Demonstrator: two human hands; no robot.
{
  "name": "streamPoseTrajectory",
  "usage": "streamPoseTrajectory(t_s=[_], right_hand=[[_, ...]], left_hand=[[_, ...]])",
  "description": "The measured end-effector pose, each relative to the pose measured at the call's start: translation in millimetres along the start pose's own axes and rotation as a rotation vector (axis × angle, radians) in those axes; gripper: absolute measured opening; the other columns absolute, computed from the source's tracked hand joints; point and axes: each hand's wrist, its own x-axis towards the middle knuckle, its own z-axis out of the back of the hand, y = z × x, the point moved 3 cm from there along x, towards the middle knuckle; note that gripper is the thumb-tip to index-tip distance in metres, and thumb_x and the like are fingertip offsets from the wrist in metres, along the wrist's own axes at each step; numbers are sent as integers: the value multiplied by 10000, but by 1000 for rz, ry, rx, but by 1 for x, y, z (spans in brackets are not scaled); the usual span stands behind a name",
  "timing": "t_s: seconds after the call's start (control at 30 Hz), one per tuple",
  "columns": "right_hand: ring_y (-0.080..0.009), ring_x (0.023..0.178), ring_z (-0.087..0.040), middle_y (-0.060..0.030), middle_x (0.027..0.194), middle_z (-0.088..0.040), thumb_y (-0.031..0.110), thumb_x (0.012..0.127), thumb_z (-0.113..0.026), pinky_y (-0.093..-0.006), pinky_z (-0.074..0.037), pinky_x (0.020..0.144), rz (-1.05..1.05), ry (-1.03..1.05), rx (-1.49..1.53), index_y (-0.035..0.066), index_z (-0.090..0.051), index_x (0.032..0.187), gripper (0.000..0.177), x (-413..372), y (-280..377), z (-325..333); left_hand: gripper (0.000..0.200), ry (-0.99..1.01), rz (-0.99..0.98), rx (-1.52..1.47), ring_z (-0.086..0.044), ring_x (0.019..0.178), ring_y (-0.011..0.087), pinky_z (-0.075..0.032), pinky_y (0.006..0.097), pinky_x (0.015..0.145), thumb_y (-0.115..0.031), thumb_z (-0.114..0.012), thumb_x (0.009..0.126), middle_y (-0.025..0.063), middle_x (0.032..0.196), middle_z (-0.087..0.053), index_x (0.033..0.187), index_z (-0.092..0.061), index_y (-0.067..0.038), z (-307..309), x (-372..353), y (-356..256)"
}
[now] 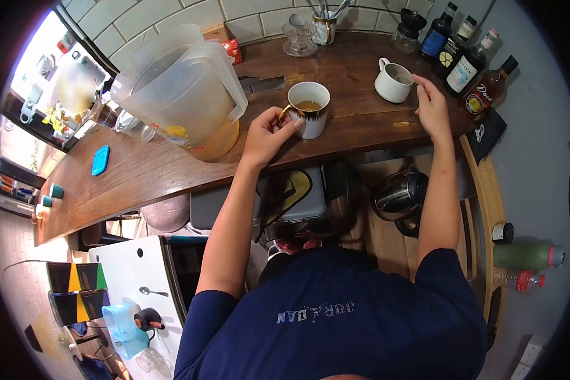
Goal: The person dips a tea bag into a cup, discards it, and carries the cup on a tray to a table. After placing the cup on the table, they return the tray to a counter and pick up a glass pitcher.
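Observation:
My left hand (267, 135) is closed round the gold handle of a white mug (308, 124) with a brown drip pattern under its rim. The mug stands upright on the wooden counter and holds a light brown liquid. To the right, my right hand (432, 109) reaches towards a small white cup (392, 84), its index fingertip right at the cup's rim and the other fingers loosely bent. Left of the mug stands a large translucent plastic pitcher (193, 107) with some amber liquid at its bottom.
Several syrup bottles (465, 75) line the right wall. Behind the mug are a glass dripper (299, 41) and a utensil cup (324, 30). A blue lid (101, 160) lies on the counter (139, 183) at left. Below sit a steel kettle (396, 193) and a grey case (310, 202).

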Motion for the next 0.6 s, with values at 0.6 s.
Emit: streamPoseTrajectory(t_s=[0.6], right_hand=[[-305,1026,-596,-163,1110,-635,253,748,-743,-382,-477,865,99,-167,-29,32,-627,1105,435,-102,44,-78]], left_hand=[[221,-14,40,-22,-465,661,43,-374,201,603,-227,-583,930,-28,714,-538,843,-604,-25,3,-1,-4]])
